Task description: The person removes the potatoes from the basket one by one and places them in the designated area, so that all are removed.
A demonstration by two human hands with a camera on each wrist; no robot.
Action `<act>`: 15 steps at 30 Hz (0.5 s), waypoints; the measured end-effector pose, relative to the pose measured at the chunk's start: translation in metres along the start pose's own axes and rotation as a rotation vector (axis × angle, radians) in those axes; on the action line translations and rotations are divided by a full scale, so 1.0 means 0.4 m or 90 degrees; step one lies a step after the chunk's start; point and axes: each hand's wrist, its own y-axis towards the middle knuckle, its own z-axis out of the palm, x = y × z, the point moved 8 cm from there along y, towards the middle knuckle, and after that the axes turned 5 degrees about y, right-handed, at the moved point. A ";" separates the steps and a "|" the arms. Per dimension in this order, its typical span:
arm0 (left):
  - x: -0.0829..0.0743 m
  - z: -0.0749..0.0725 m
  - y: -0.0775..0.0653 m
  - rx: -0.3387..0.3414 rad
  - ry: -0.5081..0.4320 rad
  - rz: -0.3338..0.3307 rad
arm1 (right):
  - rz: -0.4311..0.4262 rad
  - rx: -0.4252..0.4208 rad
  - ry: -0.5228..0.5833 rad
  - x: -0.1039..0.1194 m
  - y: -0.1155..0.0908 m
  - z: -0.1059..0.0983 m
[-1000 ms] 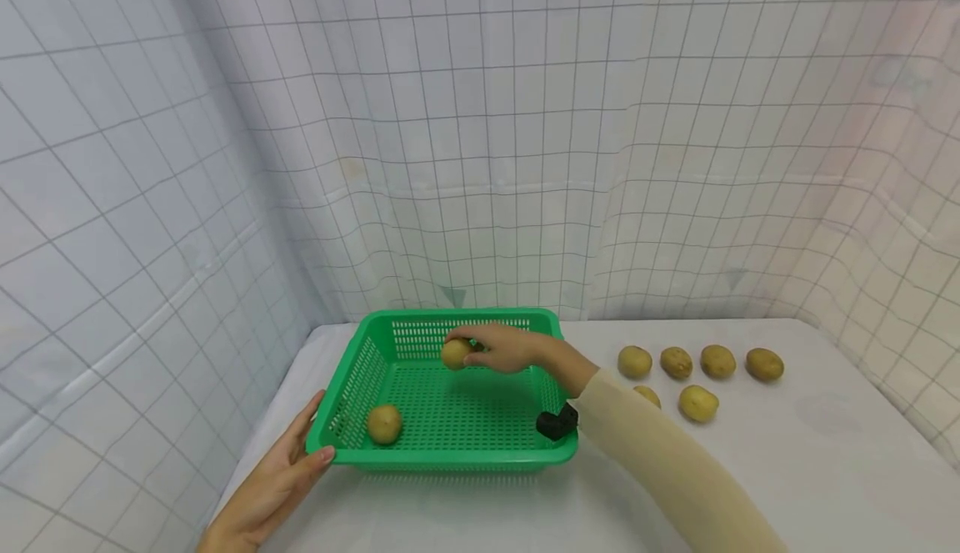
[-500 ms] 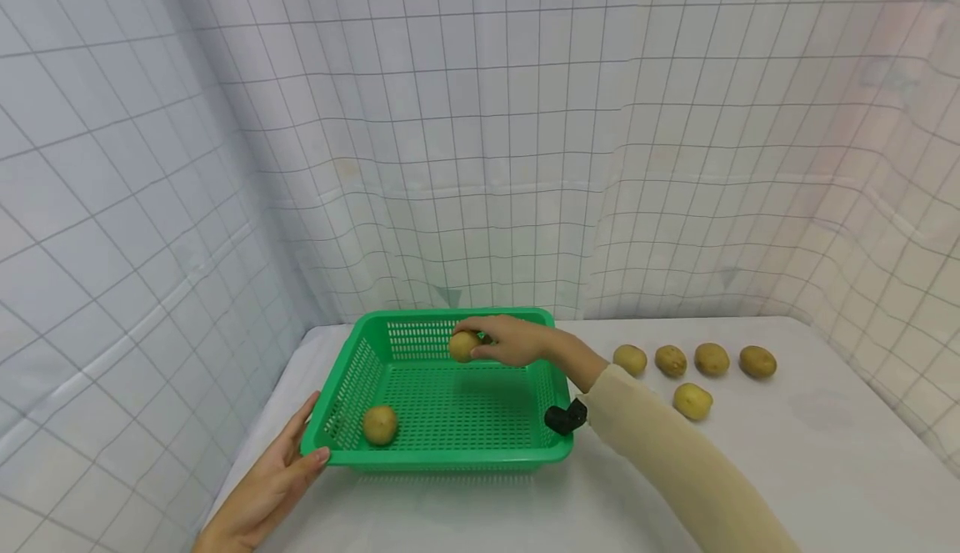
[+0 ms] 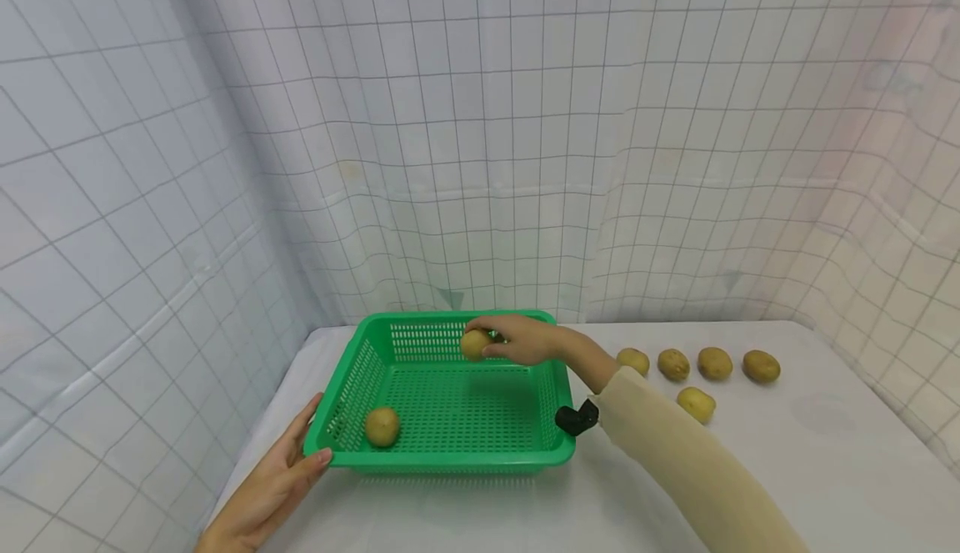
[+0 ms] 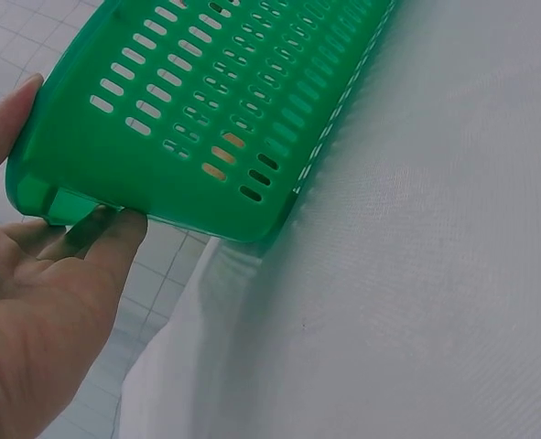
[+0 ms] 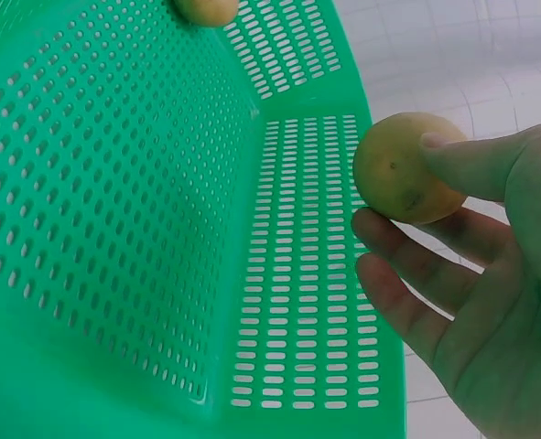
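Observation:
My left hand grips the near left corner of a green plastic basket, thumb on the rim and fingers along the outer side. In the left wrist view the fingers reach under the rim's edge. My right hand pinches a round potato above the far part of the basket. The right wrist view has the thumb on top of this potato, with a dark spot on its skin. Another potato lies on the basket floor at the near left.
Several potatoes lie in a row on the white table to the right, with a yellower one nearer me. A black device sits at my right wrist. Grid-patterned sheeting hangs behind and at both sides.
My right hand has shifted a little to the right and slightly up with the potato in its fingers. My left hand stays on the basket corner.

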 end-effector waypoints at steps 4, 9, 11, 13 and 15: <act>0.001 -0.001 0.002 0.004 0.001 0.001 | 0.006 -0.001 0.004 -0.003 -0.009 -0.003; 0.004 -0.002 0.004 0.012 0.002 0.006 | 0.015 -0.007 0.017 -0.014 -0.021 -0.008; 0.004 -0.002 0.005 0.014 0.003 0.008 | 0.020 -0.010 0.015 -0.019 -0.028 -0.012; 0.003 -0.001 0.006 0.017 0.000 0.011 | 0.022 -0.013 0.018 -0.022 -0.036 -0.017; 0.001 0.000 0.007 0.020 -0.002 0.014 | 0.027 -0.016 0.021 -0.026 -0.046 -0.022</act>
